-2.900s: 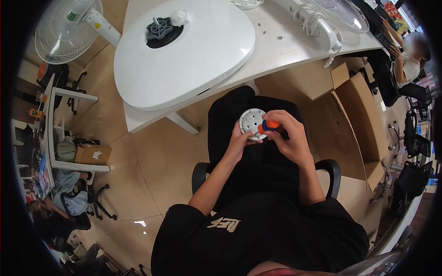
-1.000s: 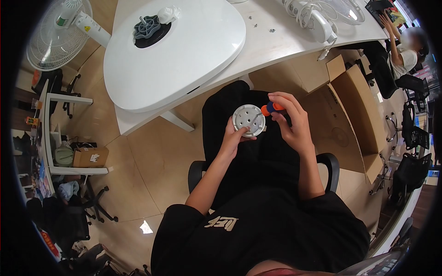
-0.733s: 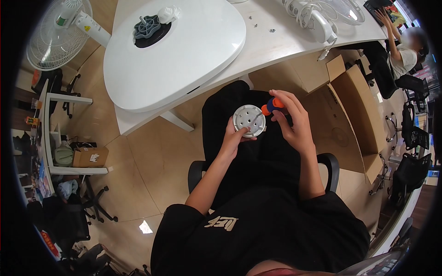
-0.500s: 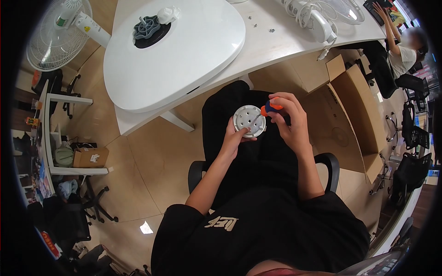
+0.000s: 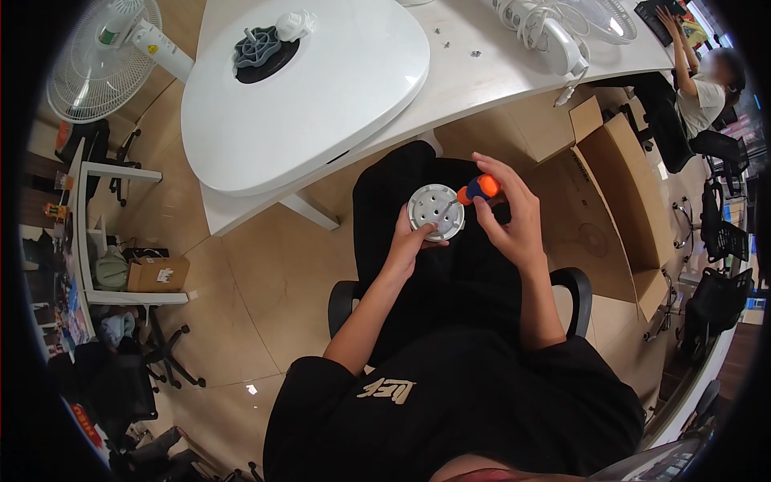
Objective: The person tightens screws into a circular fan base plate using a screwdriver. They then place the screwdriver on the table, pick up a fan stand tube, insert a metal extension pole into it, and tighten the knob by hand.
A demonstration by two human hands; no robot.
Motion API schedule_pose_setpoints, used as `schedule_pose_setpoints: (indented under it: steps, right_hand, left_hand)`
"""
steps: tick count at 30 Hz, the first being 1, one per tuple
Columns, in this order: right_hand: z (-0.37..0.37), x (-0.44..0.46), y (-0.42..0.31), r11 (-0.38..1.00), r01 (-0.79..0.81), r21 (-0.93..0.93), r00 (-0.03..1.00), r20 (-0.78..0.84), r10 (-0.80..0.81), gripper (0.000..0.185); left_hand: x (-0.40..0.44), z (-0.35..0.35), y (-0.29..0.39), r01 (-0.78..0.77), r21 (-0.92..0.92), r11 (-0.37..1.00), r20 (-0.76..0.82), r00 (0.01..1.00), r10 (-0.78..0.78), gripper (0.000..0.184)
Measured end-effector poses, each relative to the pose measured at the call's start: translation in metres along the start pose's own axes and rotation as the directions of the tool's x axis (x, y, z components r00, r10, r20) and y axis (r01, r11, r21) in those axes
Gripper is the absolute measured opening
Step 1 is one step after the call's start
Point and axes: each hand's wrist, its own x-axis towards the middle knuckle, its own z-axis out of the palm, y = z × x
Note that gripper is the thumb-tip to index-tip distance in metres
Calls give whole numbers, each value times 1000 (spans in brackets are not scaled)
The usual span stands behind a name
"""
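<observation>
A round white part (image 5: 434, 202) with several holes in its face is held over my lap by my left hand (image 5: 408, 238), whose thumb lies on its lower rim. My right hand (image 5: 510, 213) has its thumb and fingers round the orange and blue handle of a screwdriver (image 5: 479, 189). The screwdriver's shaft slants down to the left, and its tip is at the face of the white part near my left thumb. The exact spot that the tip touches is too small to tell.
A large white base (image 5: 305, 112) with a grey knob (image 5: 256, 50) rests on the white table (image 5: 482, 80), near small screws (image 5: 475, 54) and a white cable (image 5: 526, 28). An open cardboard box (image 5: 598, 217) stands at right. A fan (image 5: 104, 60) is at left; a person (image 5: 705, 96) sits far right.
The view has shifted since the earliest frame. My right fingers have spread and changed their hold on the screwdriver handle. My left hand has stayed on the white part.
</observation>
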Motion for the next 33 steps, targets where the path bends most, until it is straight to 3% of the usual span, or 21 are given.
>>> schedule_pose_setpoints:
  steps: [3,9,15,28,33]
  right_hand:
    - [0,-5,3,987,-154,34,988,25,153,45]
    - [11,-7,15,1000,-26,8,999,-46,26,35]
    - [9,-3,-3,996,-73,45,996,-57,75,32]
    - [22,-5,-1,991,-44,123,996,85,34,32]
    - [35,2,-22,981,24,193,986,155,-55,30]
  left_hand:
    - [0,-1,-1,1,3,1000,-2,1000,-1,54]
    - [0,-2,-3,-5,9,1000,-1,1000,5,55]
    - [-2,-2,-1,-6,10,1000,-10,1000,6,56]
    - [-24,-13,-2,-28,28,999,-93,995,30,59]
    - [-39,-29,-10,-93,-11,996,-161,983,90,60]
